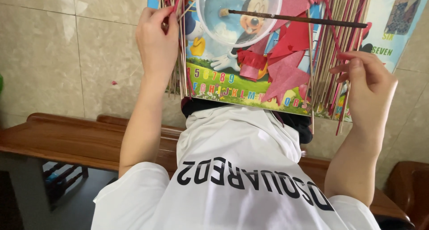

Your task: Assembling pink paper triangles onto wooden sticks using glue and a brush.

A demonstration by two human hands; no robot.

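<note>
Sticks needed one-at-a-time picking: your right hand pinched one red-tipped stick, your left hand clamped the other bundle steady

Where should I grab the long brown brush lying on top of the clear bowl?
Probably pinch the brown brush by its thin bare handle, past the clear bowl rim, coming from the right. Its tufted tip lies over the bowl, while the handle's far end sticks out among the sticks.

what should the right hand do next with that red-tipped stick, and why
Probably lower the stick onto the right bundle of sticks: the right hand pinches it just beside that bundle, while the left hand grips the left bundle.
</note>
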